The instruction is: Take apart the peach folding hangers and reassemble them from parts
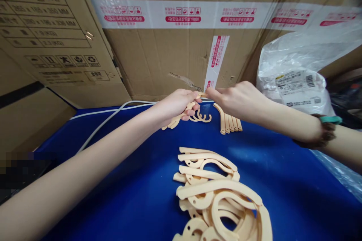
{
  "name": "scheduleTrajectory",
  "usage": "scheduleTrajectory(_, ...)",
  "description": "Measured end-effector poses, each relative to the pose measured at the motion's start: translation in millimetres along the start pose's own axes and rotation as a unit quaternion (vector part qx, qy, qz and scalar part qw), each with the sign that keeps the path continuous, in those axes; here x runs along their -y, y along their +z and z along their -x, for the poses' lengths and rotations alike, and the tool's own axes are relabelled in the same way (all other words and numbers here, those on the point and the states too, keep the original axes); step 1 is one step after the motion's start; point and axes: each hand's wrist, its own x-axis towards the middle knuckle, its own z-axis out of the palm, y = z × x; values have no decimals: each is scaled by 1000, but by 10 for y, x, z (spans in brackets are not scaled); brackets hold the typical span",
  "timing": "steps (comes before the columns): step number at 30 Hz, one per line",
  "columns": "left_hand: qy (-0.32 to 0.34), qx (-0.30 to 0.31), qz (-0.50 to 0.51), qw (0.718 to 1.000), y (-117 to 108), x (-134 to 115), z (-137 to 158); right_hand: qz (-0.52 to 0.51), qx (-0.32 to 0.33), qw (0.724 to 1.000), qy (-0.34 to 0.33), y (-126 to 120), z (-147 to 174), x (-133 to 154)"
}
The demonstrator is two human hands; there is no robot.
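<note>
Beyond the middle of the blue surface, my left hand [182, 103] is closed around a beige plastic hanger piece [190, 108]. The fingers of my right hand [226, 96] pinch the same piece at its far end, close to the left fingertips; the exact joint is partly covered. Below the hands lie several loose hanger hooks [203, 117]. A row of beige hanger arms [230, 123] lies side by side under my right hand. Nearer to me, folded hangers [223, 192] are heaped on one another. More beige pieces [172, 123] show beneath my left hand.
A large taped cardboard box [158, 52] stands behind the blue surface [127, 192]. Another printed carton [65, 45] is on the left. A white cable [110, 111] runs along the back left. Clear plastic packaging [294, 71] with a label bulges at the right.
</note>
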Motion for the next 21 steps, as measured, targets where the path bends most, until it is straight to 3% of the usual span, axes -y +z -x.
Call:
scheduleTrajectory(2,-1,-25,-24,999,54,29,-14,-62,19,997,34,29,-40,52)
scheduleTrajectory(4,25,-64,-39,997,114,75,-23,-206,50,975,73,70,-87,98)
scheduleTrajectory(5,60,-89,-53,993,134,95,-23,-306,70,945,94,95,-108,107)
scheduleTrajectory(7,140,-126,-85,979,136,117,-22,-494,94,852,145,155,-130,77)
scheduleTrajectory(8,166,-134,-99,972,111,117,-23,-554,88,810,172,185,-127,34)
scheduleTrajectory(9,175,-134,-115,969,70,113,-29,-580,65,787,199,214,-113,-26)
scheduleTrajectory(10,164,-128,-127,970,15,109,-40,-577,27,787,216,238,-89,-99)
scheduleTrajectory(11,139,-117,-139,974,-50,111,-56,-547,-8,806,227,257,-54,-181)
scheduleTrajectory(13,100,-112,-161,975,-184,150,-105,-447,-48,862,236,279,42,-346)
scheduleTrajectory(17,62,-109,-159,979,-351,353,-215,-257,-69,943,198,294,274,-548)
scheduleTrajectory(21,67,-102,-178,976,-355,511,-259,-129,-49,978,159,352,513,-549)
